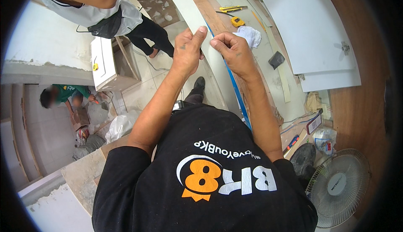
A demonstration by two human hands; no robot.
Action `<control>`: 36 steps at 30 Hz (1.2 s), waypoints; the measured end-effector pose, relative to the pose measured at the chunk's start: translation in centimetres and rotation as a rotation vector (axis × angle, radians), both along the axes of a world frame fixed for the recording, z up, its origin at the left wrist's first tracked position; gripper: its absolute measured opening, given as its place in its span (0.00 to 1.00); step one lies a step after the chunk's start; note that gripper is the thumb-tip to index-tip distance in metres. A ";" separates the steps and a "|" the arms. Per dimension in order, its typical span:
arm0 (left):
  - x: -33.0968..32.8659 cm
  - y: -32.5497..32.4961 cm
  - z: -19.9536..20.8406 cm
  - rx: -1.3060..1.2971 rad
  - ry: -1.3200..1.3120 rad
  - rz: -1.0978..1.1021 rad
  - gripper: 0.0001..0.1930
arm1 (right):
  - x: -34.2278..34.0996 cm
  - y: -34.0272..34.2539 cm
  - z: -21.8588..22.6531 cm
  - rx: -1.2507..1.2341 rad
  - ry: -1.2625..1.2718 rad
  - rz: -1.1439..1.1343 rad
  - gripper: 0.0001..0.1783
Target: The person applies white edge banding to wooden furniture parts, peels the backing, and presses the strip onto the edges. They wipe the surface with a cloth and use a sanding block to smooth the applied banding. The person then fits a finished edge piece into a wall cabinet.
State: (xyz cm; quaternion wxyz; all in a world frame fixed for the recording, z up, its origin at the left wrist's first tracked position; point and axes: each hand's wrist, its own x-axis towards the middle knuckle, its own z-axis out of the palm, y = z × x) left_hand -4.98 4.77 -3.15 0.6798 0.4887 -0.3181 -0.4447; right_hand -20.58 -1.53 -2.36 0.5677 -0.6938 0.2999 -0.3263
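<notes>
A long white strip [217, 61] with a blue face or edge [238, 90] bends past my front, from the top of the view down to my right side. My left hand [187, 53] is closed on its left edge, thumb on top and fingers underneath. Close beside it, my right hand [237, 55] pinches the right edge between thumb and curled fingers. A crumpled white cloth [251, 35] lies just beyond my right hand. Farther off are a yellow tape measure [237, 22] and a yellow utility knife [233, 9].
One person [121, 17] stands at upper left by a white cabinet box [102, 59]; another in green [69, 92] is low at far left. White panels [310, 26] and a dark block [276, 60] are on the right. A fan [338, 185] stands at lower right.
</notes>
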 end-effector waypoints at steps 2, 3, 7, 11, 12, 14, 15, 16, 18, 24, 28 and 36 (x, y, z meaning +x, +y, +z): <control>-0.2 0.1 0.0 0.026 -0.020 0.006 0.19 | -0.3 -0.3 0.0 0.070 -0.016 0.045 0.09; -0.2 0.2 0.1 0.012 -0.024 0.000 0.19 | -0.4 -0.4 -0.1 0.106 -0.044 0.074 0.09; -0.4 0.4 0.2 0.029 -0.030 0.013 0.19 | -0.7 -0.6 -0.8 0.229 -0.111 0.106 0.11; -0.2 0.4 0.2 0.000 0.001 0.004 0.19 | -1.2 -1.1 -1.2 0.342 -0.203 0.186 0.13; -0.2 0.4 0.2 0.004 0.010 -0.002 0.19 | -1.3 -1.2 -1.2 0.354 -0.177 0.180 0.14; 0.0 0.3 0.0 -0.024 0.029 -0.013 0.18 | -1.5 -1.1 -1.2 0.384 -0.199 0.202 0.15; 0.1 0.2 0.0 -0.015 0.043 -0.020 0.18 | -1.6 -0.9 -1.2 0.401 -0.194 0.202 0.16; 0.2 0.0 -0.1 -0.023 0.055 -0.042 0.18 | -1.6 -0.4 -1.3 0.365 -0.223 0.169 0.15; 0.4 -0.2 -0.2 -0.038 0.073 -0.051 0.17 | -1.4 0.8 -1.7 0.274 -0.298 0.130 0.15; 0.0 -0.4 -0.5 -0.035 -0.120 0.165 0.20 | 0.1 2.0 -2.3 0.141 -0.166 -0.116 0.18; -1.0 0.5 -0.7 -0.124 -0.516 0.271 0.20 | 0.4 2.2 -2.2 0.042 -0.070 -0.221 0.19; -1.6 1.0 -1.1 -0.081 -0.463 0.192 0.14 | 0.7 1.7 -3.0 0.023 -0.149 -0.187 0.19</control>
